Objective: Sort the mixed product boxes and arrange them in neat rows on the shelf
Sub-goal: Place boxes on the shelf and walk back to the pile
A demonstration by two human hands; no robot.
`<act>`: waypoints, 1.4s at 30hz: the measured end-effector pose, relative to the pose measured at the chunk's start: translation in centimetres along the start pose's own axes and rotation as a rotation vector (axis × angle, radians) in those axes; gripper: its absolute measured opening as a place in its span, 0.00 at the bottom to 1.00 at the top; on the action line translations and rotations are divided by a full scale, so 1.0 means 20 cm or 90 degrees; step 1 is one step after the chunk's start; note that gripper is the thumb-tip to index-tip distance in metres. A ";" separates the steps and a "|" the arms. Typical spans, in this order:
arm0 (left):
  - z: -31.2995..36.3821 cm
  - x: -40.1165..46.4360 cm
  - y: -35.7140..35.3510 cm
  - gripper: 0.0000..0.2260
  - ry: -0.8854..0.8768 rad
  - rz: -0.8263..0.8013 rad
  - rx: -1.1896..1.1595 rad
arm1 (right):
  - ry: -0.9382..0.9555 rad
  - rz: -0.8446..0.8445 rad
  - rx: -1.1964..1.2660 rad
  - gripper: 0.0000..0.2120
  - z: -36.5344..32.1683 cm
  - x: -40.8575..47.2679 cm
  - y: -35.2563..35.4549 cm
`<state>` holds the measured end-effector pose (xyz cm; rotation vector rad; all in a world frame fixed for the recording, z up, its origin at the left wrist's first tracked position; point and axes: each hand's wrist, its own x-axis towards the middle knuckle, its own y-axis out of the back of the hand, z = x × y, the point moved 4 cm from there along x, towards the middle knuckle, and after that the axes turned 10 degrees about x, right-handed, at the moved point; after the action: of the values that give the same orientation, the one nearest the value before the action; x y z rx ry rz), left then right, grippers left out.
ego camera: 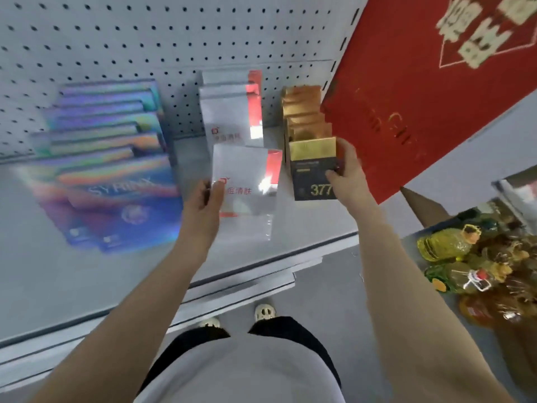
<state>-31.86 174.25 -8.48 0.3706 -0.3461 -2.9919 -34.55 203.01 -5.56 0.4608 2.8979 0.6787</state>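
With the left hand [207, 196] pinching the white box [245, 181] at the front of its row and the right hand [345, 173] curled round the gold box [315, 173] — slide each straight back until flush, edges square on the shelf [87, 286].

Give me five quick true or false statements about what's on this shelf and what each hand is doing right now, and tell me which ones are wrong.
1. The left hand holds a silver box with a red stripe. True.
2. The right hand grips a holographic box. False: it grips a black and gold box marked 377.
3. The holographic boxes sit at the left of the shelf. True.
4. The gold row stands left of the silver row. False: it stands to the right.
5. The large red box lies flat on the shelf. False: it is tilted, beside the gold row.
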 end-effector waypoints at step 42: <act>-0.01 0.16 -0.15 0.24 0.005 0.019 0.209 | 0.349 -0.172 -0.223 0.27 -0.42 0.32 -0.53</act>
<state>-35.21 176.72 -10.17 0.4006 -0.8380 -2.9005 -45.05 192.56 -3.28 -0.1922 3.1138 1.4123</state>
